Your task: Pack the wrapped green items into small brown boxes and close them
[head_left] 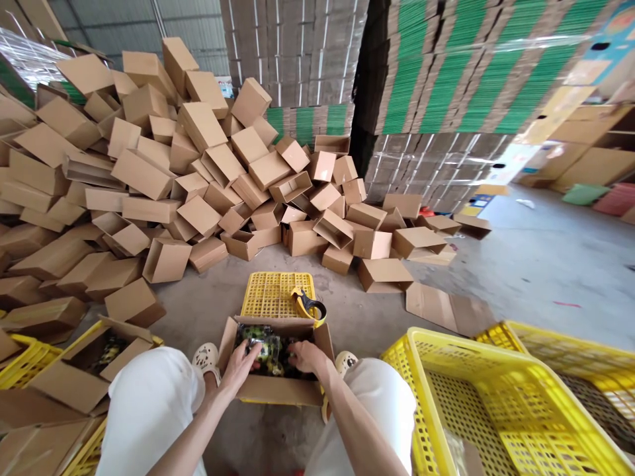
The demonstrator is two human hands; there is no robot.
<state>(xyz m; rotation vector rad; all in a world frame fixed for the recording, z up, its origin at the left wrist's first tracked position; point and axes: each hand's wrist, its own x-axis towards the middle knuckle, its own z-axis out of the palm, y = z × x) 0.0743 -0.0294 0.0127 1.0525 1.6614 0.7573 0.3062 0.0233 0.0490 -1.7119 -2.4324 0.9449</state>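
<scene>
An open cardboard box (278,390) sits between my knees, with clear plastic packets (268,344) of small green and dark items inside. My left hand (241,363) reaches over the box's left side, its fingers bent onto a shiny packet. Inside the right half, my right hand (306,357) has its fingers curled down among the dark contents; what they grip is hidden. Just beyond the box, a yellow and black tape dispenser (308,305) rests on an upturned yellow crate (270,294).
A large heap of small cardboard boxes (198,172) spreads ahead and left. Yellow crates (476,396) stand on my right. At my left is another open box (94,363) with dark contents. Stacks of flattened cardboard (436,73) rise behind. A flat cardboard piece (446,309) lies on the floor.
</scene>
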